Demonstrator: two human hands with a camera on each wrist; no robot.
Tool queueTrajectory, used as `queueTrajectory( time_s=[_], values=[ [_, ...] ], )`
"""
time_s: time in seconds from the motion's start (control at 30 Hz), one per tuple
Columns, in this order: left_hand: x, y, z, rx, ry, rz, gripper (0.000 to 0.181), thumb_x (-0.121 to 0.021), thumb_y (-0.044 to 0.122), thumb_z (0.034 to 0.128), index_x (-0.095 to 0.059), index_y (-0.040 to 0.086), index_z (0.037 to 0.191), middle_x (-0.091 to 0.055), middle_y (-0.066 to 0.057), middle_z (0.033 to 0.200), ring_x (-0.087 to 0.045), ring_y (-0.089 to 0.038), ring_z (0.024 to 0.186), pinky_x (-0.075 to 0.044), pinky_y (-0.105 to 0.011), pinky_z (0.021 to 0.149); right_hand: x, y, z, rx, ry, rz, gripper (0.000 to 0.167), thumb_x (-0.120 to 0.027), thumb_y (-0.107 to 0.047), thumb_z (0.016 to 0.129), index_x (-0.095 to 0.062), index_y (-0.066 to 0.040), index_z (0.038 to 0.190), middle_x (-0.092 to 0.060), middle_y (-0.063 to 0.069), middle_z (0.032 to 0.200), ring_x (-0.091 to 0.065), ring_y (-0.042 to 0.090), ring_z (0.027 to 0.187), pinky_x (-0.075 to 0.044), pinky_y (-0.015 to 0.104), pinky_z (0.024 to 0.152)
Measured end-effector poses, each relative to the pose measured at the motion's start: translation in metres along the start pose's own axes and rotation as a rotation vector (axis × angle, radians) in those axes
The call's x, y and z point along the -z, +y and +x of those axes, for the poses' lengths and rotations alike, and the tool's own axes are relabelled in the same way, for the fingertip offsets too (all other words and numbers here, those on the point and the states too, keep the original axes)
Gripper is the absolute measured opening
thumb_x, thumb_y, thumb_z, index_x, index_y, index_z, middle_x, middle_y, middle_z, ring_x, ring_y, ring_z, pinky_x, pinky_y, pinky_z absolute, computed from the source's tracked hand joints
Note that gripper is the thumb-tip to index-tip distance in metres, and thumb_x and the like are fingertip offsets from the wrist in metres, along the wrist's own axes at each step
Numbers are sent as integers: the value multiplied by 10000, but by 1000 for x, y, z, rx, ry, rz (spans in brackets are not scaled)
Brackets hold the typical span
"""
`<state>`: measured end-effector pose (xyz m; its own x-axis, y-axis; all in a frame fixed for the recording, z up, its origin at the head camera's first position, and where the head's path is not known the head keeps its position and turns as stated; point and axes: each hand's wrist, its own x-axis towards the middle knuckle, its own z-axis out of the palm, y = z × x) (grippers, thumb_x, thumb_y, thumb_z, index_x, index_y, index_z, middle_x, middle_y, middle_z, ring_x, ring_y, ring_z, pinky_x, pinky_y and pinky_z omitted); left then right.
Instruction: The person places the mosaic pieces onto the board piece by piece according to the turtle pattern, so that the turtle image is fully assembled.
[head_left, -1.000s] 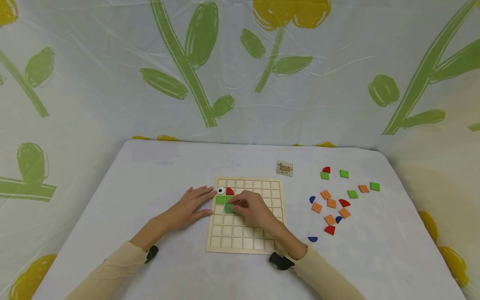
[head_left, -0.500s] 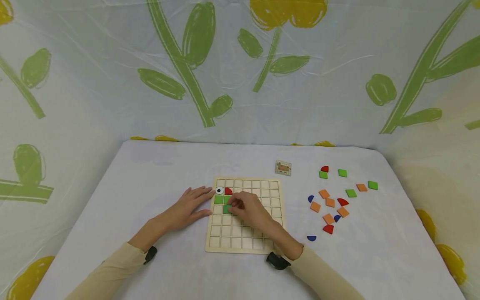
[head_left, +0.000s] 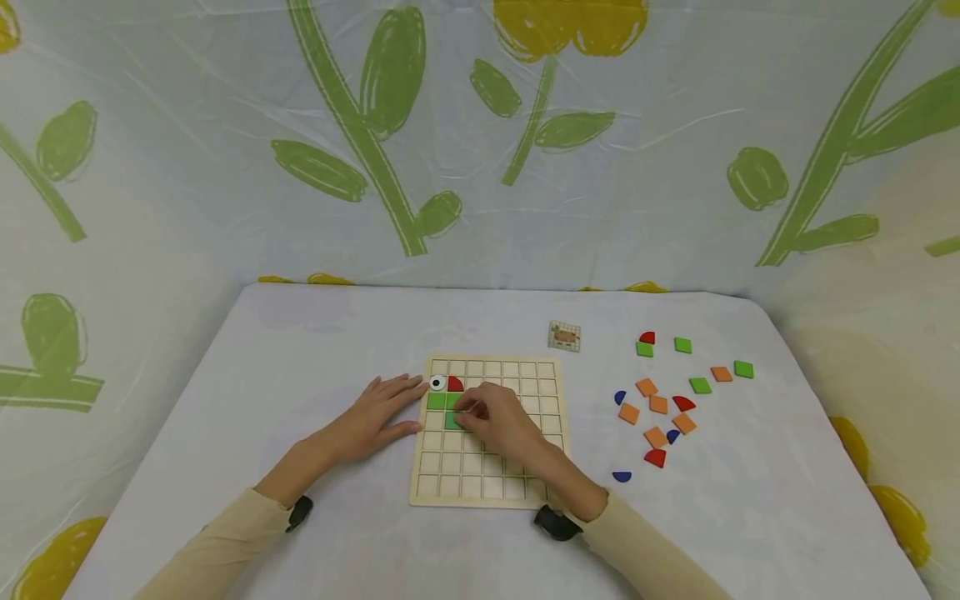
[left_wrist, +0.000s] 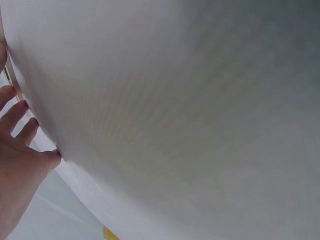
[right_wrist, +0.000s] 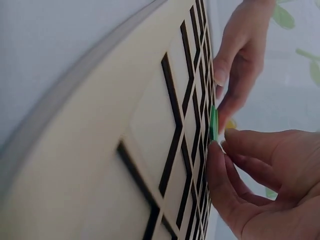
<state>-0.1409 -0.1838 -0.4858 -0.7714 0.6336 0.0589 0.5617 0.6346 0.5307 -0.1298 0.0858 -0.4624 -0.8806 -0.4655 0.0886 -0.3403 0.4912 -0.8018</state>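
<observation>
On the wooden grid board (head_left: 491,490), my right hand (head_left: 501,421) pinches a green square tile (head_left: 451,421) at a cell in the third row, second column. The right wrist view shows the thumb (right_wrist: 218,167) against this tile's edge. Above it are two lighter green squares (head_left: 436,402), the right one partly hidden by my fingers. A round black-and-white eye piece (head_left: 437,383) and a red quarter-circle (head_left: 455,384) sit in the row beyond. My left hand (head_left: 378,419) lies flat with spread fingers, its fingertips at the board's left edge.
Loose pieces lie right of the board: orange squares (head_left: 658,405), green squares (head_left: 701,386), red quarter-circles (head_left: 655,458) and blue half-circles (head_left: 622,477). A small picture card (head_left: 564,336) lies beyond the board. A patterned cloth wall (head_left: 600,208) rises behind the white table (head_left: 337,333).
The whole head view has shifted slightly. Both hands keep nearly the same place, the right one still at the green square tile.
</observation>
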Motion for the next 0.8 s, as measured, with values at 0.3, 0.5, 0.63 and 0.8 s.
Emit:
queueTrajectory(
  time_s=[0.3,0.5,0.63,0.8],
  values=[
    [-1,1,0,2,8,8,649,-694,282,998,-449,42,1549,-429,-190,1581,-321,-442,1487,-171,-702,1182,15,9,-12,-48,37,11,99,-693,-90,988,-731,-44,1068,-693,9,988,-662,152,881,-579,303,816],
    [-1,0,1,0,3,-4,649,-691,279,1000,-444,41,1551,-421,-189,1586,-309,-440,1494,-153,-699,1188,31,17,-25,-69,71,16,98,-703,-94,985,-725,-44,1066,-699,25,987,-675,177,894,-591,319,832],
    [-2,0,1,3,0,-8,652,-690,287,1000,-443,42,1552,-418,-191,1588,-306,-439,1496,-150,-700,1188,41,23,-34,-87,85,10,107,-699,-107,991,-720,-40,1072,-701,25,981,-673,172,906,-594,326,837],
    [-1,0,0,12,-3,-5,651,-684,290,1005,-438,47,1556,-405,-187,1598,-297,-436,1501,-146,-699,1189,54,29,-46,-128,121,-3,112,-718,-93,974,-720,-33,1068,-700,18,967,-669,172,898,-596,334,841]
  ],
)
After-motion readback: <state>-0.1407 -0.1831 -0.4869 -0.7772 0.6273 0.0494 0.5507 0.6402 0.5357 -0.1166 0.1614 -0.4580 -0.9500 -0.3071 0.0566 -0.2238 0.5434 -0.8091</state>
